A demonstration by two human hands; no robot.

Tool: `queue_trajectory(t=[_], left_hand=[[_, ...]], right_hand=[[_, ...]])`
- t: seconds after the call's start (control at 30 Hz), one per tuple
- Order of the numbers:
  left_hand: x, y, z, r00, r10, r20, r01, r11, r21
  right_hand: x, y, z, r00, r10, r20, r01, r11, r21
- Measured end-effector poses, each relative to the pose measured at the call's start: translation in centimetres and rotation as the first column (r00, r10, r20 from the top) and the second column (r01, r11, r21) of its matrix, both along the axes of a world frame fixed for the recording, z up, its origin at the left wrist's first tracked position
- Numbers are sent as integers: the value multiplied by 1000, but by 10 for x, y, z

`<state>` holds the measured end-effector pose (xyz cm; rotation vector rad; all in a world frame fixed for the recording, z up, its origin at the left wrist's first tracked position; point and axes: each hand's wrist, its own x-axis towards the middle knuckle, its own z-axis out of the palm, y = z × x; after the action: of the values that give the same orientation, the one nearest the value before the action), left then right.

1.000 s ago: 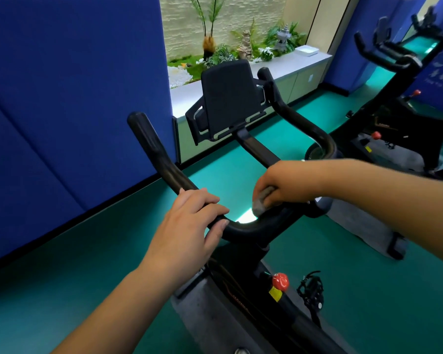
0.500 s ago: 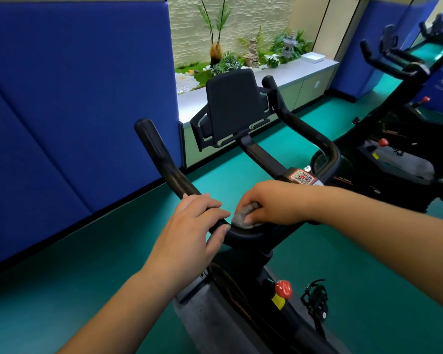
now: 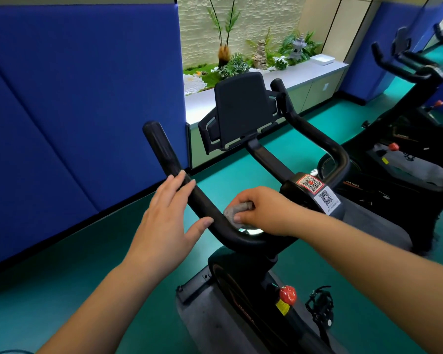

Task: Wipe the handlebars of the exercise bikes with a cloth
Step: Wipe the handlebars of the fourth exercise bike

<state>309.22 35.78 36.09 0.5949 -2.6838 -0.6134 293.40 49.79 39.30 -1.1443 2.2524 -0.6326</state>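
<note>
Our right hand (image 3: 262, 210) squeezes the grey cloth (image 3: 237, 212) on the bend of the black bar (image 3: 202, 208), our left hand (image 3: 168, 213) rests flat and loose beside it, and we should press hard and rub slowly all the way up.

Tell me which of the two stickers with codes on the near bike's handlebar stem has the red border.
The upper sticker, farther from the right hand, has the red border; the lower sticker beside it is plain white.
</note>
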Motion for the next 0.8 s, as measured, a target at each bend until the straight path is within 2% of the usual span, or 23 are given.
queue_trajectory(t=[0.07,0.17,0.23,0.33,0.4,0.47,0.67,0.8], left_hand=[[0,-5,1,1000,21,13,-21,1000,-2],[1,-11,4,999,45,26,-44,999,-6],[1,-12,5,998,55,25,-55,998,2],[2,-14,4,999,47,27,-47,999,0],[3,-16,3,999,44,30,-44,999,-13],[3,-18,3,999,40,29,-39,999,-29],[3,-22,1,999,25,29,-24,999,-23],[4,-24,0,1000,8,18,-8,1000,-20]], right_hand=[[-2,1,0,1000,12,-9,-12,1000,5],[-9,5,6,989,132,-69,-122,983,137],[-10,4,7,989,136,-58,-127,981,148],[-6,-11,-3,996,-26,82,26,1000,1],[0,-25,-10,970,-137,199,163,980,-119],[3,-34,-13,952,-181,248,228,958,-176],[-5,-1,6,992,-23,123,33,996,-85],[8,-8,5,982,-110,151,148,952,-266]])
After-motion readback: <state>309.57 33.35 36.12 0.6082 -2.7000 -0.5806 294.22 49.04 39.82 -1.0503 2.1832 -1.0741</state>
